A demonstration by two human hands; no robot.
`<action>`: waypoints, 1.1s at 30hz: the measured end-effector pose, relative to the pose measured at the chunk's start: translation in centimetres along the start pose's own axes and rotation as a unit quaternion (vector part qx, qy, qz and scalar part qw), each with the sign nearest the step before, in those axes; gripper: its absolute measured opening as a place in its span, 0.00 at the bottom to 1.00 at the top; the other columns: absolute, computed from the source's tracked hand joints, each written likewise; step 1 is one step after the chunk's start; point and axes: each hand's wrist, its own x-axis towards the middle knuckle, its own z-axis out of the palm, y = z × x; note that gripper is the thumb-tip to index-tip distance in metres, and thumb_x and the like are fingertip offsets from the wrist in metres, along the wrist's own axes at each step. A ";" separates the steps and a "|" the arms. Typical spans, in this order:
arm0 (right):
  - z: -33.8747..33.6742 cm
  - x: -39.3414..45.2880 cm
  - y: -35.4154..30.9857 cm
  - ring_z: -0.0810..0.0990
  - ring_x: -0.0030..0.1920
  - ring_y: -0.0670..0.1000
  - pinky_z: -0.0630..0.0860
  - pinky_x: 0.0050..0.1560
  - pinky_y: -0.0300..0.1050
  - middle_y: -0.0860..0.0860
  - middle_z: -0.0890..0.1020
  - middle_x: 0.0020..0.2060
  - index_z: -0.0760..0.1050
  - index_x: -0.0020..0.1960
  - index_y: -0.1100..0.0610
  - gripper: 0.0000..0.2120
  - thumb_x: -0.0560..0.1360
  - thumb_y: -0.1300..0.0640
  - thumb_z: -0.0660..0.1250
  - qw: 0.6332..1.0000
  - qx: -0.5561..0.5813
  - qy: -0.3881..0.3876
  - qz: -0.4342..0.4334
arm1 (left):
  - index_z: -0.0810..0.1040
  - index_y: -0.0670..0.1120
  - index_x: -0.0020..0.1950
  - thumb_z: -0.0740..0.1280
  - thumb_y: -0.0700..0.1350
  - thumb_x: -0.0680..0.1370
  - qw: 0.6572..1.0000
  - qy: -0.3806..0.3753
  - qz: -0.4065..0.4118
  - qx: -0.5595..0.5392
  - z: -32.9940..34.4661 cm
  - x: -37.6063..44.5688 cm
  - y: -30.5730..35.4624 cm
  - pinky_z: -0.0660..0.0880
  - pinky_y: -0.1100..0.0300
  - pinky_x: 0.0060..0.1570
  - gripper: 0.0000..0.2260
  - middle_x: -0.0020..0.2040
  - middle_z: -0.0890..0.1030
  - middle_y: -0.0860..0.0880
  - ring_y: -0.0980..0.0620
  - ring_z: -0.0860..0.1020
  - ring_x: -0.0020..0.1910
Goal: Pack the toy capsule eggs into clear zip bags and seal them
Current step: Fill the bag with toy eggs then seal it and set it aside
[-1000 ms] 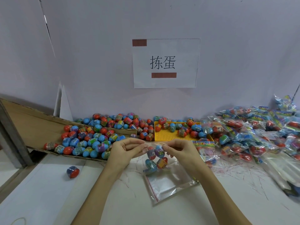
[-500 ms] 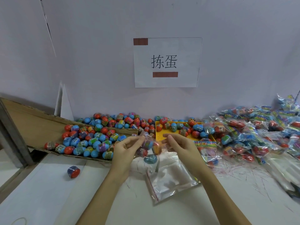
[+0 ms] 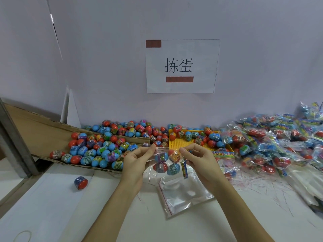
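With my left hand [image 3: 138, 158] and right hand [image 3: 197, 157] each pinching the egg-filled clear plastic zip bag [image 3: 167, 161] by its mouth, I'd press steadily along the seal

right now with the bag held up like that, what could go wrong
The bag hangs from pinches by the left hand and right hand; if the zip is not fully closed, the eggs inside may drop out. The leaflet could catch in the seal. A stray egg might roll away.

Pale wall [image 3: 104, 49], paper sign [image 3: 181, 67], white table [image 3: 52, 215]
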 end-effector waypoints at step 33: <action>0.5 -0.1 -0.2 0.84 0.47 0.56 0.80 0.55 0.51 0.58 0.85 0.43 0.83 0.48 0.59 0.09 0.78 0.52 0.70 0.998 -0.043 0.038 -0.034 | 0.87 0.42 0.49 0.74 0.53 0.74 0.995 -0.076 -0.025 0.052 0.3 -0.4 -0.3 0.80 0.64 0.39 0.14 0.43 0.87 0.46 0.52 0.86 0.41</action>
